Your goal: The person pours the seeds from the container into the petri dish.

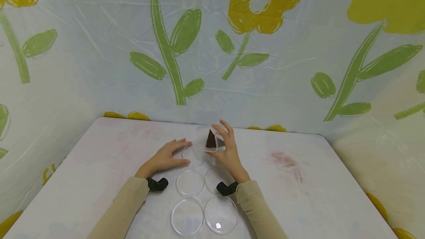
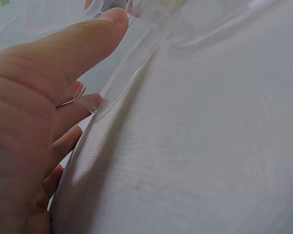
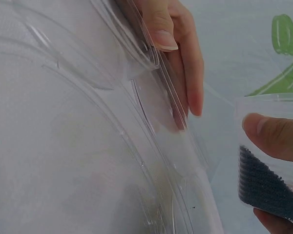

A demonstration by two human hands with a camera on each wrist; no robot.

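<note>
A person's two bare hands worked at a white table (image 1: pixel 109 172) before a flowered sheet (image 1: pixel 212 95). The right hand (image 1: pixel 229 150) gripped a clear tub (image 1: pixel 217 139), thumb on one side and fingers on the other. The tub sat above the table's far middle, over or just beside the far dishes; its exact height could not be told. Dark grains (image 1: pixel 210 140) lay inside it on a slope, and the tub appeared tilted.

The left hand (image 1: pixel 166 156) had its thumb and fingers extended and parted around the left edge of the far-left dish (image 1: pixel 196 158). Fingertips seemed to touch the rim; any firm grip could not be made out.

Clear round dishes stood in two columns toward the person: a middle-left dish (image 1: pixel 190 182), a middle-right one partly behind a black wrist camera (image 1: pixel 227 188), and a near pair (image 1: pixel 187 217).

As a judgement, loose grains called for a slow, steady wrist, because a sudden tip could have sent them sliding all at once. The tub was best kept low and well over a dish, with the left fingers steadying the rim lightly, since thin plastic could have skidded or flexed.
</note>
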